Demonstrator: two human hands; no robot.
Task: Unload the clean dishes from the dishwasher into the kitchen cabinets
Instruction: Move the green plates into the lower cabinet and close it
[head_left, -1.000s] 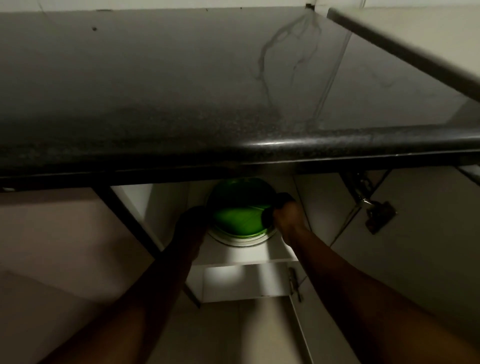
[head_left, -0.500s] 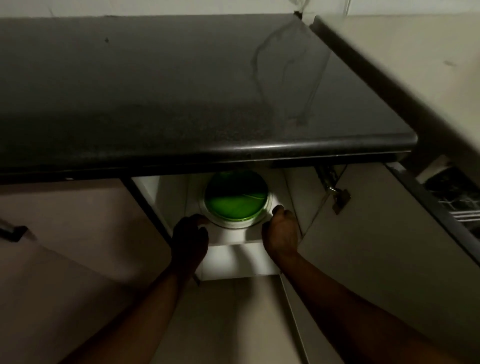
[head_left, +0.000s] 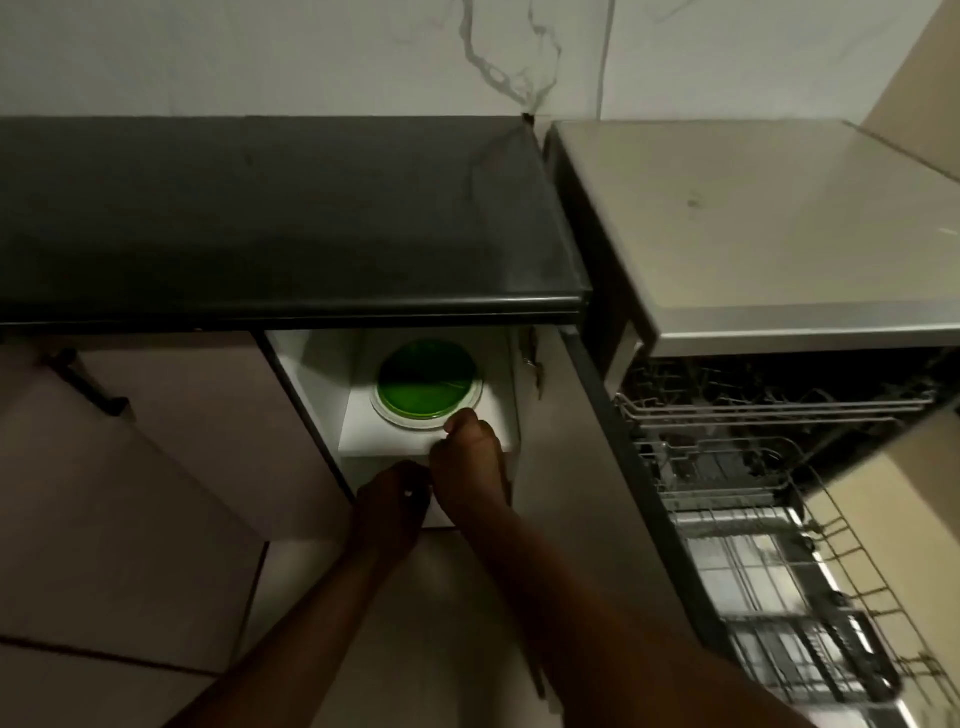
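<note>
— Under the black countertop (head_left: 270, 208), what sits on the cabinet shelf (head_left: 384, 434)?

— From the head camera, a green plate (head_left: 427, 382) lies on a white plate (head_left: 470, 408), the two stacked flat on the white shelf inside the open cabinet, just beyond the right hand (head_left: 467, 462).

— Does that hand have hold of the stack?

— Its fingers are curled into a loose fist at the shelf's front edge, knuckles right by the white rim. Whether they touch the rim I cannot tell; nothing shows inside the fist.

— And the other one?

— Just below and to the left of it, the left hand (head_left: 392, 499) hangs in front of the shelf edge, fingers curled downward. The light is dim, so I cannot tell if it holds anything; a small pale glint shows on one finger. The two hands are almost touching.

— What lies to the right of the hands?

— An open cabinet door (head_left: 597, 467), edge-on, and past it the dishwasher (head_left: 769, 234) with its steel top. Its upper rack (head_left: 769, 405) and lower rack (head_left: 779, 561) are pulled out; the wire tines are visible, though their contents are too dark to make out.

— And on the left side?

— A closed cabinet door (head_left: 171, 415) with a dark handle (head_left: 88, 382)
</note>
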